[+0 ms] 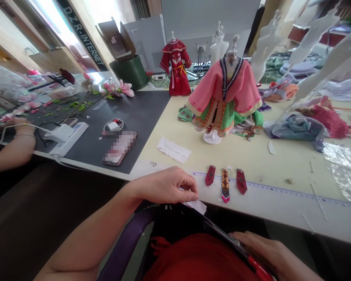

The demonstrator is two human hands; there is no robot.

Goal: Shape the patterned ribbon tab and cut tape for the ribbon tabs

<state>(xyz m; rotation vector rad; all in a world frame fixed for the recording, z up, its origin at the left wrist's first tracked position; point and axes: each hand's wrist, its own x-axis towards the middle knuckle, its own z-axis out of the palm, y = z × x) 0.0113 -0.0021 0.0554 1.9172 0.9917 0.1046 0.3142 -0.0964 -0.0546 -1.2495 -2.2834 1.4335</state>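
Between its thumb and fingers my left hand (175,185) pinches a small white piece (199,206) just past the table's front edge. My right hand (263,248) is wrapped round red-handled scissors (222,233), whose blades point up-left and meet the white piece. Past my hands, on the table, lie a dark red tie-shaped strip (210,175), a yellow patterned one (225,185) and another dark red one (241,181). A folded white strip (174,150) rests behind my left hand.
A mannequin in a pink robe (242,86) and a smaller red-dressed figure (178,70) stand behind. A phone (120,148) and a power strip (68,139) lie left. Another person's hand (25,132) is at far left. Folded fabrics (298,127) lie right.
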